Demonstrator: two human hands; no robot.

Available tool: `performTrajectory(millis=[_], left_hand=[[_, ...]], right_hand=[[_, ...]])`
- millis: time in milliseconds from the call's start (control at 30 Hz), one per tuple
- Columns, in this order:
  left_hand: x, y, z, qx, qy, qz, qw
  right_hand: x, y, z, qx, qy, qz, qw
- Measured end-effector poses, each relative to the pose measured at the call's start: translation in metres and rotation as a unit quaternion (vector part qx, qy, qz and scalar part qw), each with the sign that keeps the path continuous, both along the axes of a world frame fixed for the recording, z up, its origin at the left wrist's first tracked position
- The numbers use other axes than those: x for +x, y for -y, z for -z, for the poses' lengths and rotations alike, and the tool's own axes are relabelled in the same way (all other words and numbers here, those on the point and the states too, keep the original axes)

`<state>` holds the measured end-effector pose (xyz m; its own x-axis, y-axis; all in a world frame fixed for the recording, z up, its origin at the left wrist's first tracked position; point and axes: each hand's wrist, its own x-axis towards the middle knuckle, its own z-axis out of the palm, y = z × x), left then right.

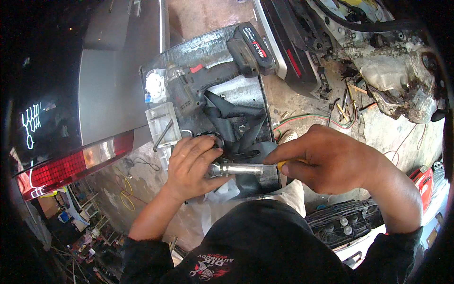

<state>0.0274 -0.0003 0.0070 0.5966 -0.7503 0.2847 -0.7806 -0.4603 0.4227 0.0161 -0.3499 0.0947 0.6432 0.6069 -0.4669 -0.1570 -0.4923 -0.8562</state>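
Observation:
My left hand (191, 168) is closed round a shiny metal cylindrical part (241, 169) lying horizontally over a dark metal work surface (217, 45). My right hand (321, 161) grips a yellow-handled tool (282, 166), mostly hidden, at the cylinder's right end, with the index finger reaching forward. Just beyond my hands lie tangled black straps (236, 113). A cordless drill (208, 78) with a large battery rests farther back. A white plastic piece (155, 85) and a translucent plastic tray (161, 120) with a bent metal tool sit at the left edge.
A silver-and-black vehicle with a red tail light (52, 177) borders the left. A detached bumper (288, 57) and dirty body part (392, 71) lie at upper right, near hoses and hand tools on the floor (293, 109). Car parts (340, 222) lie lower right; clutter fills lower left.

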Motion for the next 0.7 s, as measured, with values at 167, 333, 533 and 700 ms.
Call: performTrajectory(millis=[167, 333, 533, 700], left_hand=[[-0.001, 0.0, 0.001, -0.004, -0.002, -0.009, 1.0], [-0.003, 0.001, -0.002, -0.014, -0.015, -0.02, 1.0], [0.0, -0.002, 0.002, -0.002, -0.004, -0.014, 1.0], [-0.004, -0.001, 0.0, 0.005, 0.003, 0.002, 1.0]], right_hand=[[-0.003, 0.0, -0.002, 0.022, -0.12, 0.023, 0.992], [-0.027, -0.002, 0.007, 0.07, -0.113, 0.096, 0.986], [-0.055, -0.016, 0.014, 0.089, -0.195, 0.172, 0.961], [-0.072, -0.024, -0.004, 0.006, 0.02, 0.134, 0.991]])
